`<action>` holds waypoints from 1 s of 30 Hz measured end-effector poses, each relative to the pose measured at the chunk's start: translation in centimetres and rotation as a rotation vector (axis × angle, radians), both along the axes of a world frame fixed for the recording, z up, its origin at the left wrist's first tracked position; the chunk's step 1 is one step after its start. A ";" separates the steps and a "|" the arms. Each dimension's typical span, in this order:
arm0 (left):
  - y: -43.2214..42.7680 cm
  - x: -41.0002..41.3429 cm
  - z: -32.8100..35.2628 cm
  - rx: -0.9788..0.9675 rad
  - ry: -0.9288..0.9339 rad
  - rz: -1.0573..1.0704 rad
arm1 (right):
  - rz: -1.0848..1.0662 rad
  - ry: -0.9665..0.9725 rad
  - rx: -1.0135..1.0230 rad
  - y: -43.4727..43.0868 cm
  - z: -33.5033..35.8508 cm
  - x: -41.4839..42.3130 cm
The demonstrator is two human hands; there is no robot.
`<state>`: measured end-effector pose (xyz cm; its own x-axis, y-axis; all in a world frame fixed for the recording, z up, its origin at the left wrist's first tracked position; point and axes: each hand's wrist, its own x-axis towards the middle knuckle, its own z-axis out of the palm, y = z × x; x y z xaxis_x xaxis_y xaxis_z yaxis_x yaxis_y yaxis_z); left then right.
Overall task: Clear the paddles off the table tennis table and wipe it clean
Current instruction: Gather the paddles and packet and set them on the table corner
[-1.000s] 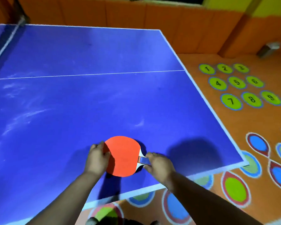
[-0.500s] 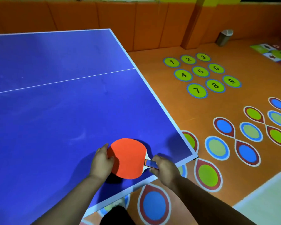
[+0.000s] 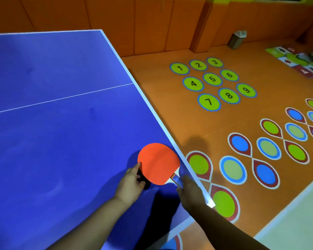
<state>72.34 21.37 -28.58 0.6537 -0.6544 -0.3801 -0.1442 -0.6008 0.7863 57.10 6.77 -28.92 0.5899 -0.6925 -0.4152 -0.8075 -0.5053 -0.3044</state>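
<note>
A red-faced paddle (image 3: 158,163) hangs just above the blue table tennis table (image 3: 61,132), near its right edge and front corner. My right hand (image 3: 190,191) grips its handle from the right. My left hand (image 3: 132,181) holds the blade's left rim, fingers curled under it. A dark shape shows beneath the red blade by my left fingers; I cannot tell whether it is a second paddle or shadow. A white line crosses the table top.
The table's white right edge (image 3: 152,112) runs diagonally beside the orange floor. Numbered green circles (image 3: 211,80) and coloured drop shapes (image 3: 267,148) are painted on the floor. A grey bin (image 3: 237,39) stands by the orange wall. Coloured mats (image 3: 296,60) lie far right.
The paddle and both hands have moved right, toward the table's right edge and corner. The view has swung right, showing more floor.
</note>
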 end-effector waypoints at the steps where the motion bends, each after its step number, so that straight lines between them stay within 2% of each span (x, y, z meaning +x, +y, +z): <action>1: -0.4 0.3 -0.2 0.017 -0.006 -0.008 | 0.013 0.009 0.012 -0.6 -0.3 0.5; 7: -2.9 2.8 -1.9 0.094 -0.087 -0.033 | 0.123 0.028 0.039 -4.3 -1.5 5.6; 13: -6.5 5.8 -2.9 0.246 -0.209 -0.024 | 0.259 -0.051 0.098 -9.2 -2.8 12.5; 19: -9.8 7.0 -3.5 0.431 -0.323 -0.009 | 0.427 -0.094 0.061 -12.8 -4.9 17.5; 25: -10.7 6.9 -3.8 0.584 -0.324 0.012 | 0.557 -0.134 -0.123 -14.5 -5.5 18.7; 30: -10.3 6.7 -2.6 0.545 -0.340 0.110 | 0.572 -0.158 -0.205 -14.0 -4.2 18.8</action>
